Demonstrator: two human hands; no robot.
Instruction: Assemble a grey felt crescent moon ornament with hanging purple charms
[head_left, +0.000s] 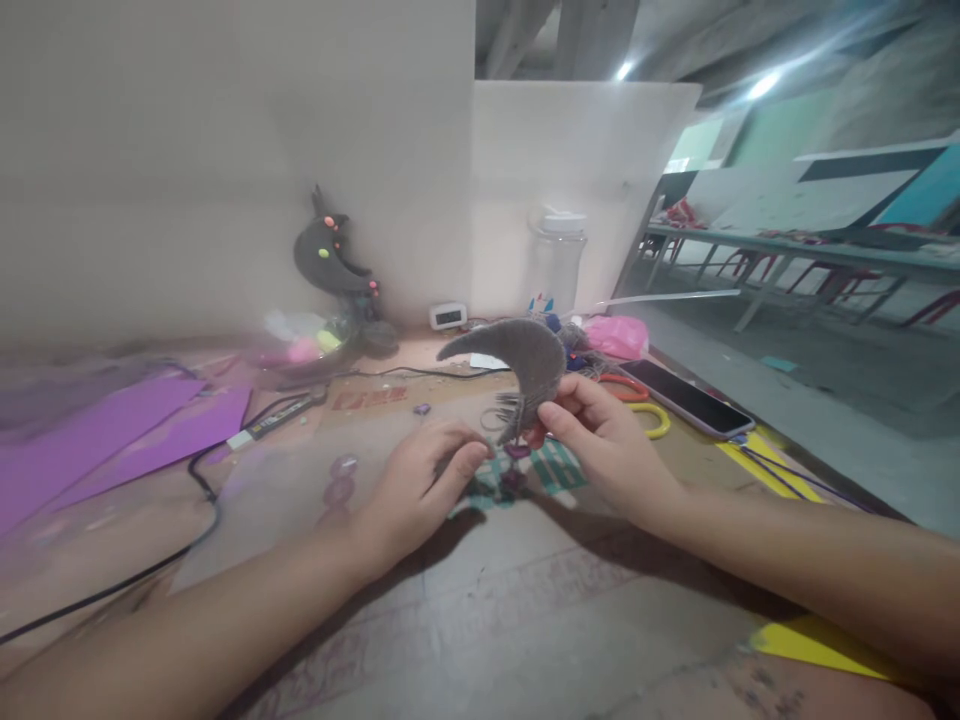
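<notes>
My right hand [604, 440] pinches the lower end of a grey, crescent-shaped felt piece [517, 362] and holds it upright above the table. Thin grey threads hang from the crescent near my fingers. My left hand [424, 485] rests low beside it with fingers curled, fingertips near the threads and some small purple bits [516, 452] on a teal-patterned card [555, 468]. Whether the left fingers hold anything is hard to make out.
A finished dark crescent ornament [334, 262] stands against the wall. Purple sheets [112, 435] lie left, a black cable [202, 480] crosses the table. A phone [686, 397], scissors with yellow handles [649, 412], a pink bag [619, 335], a clear bottle [559, 262] and a small clock [448, 316] lie further back.
</notes>
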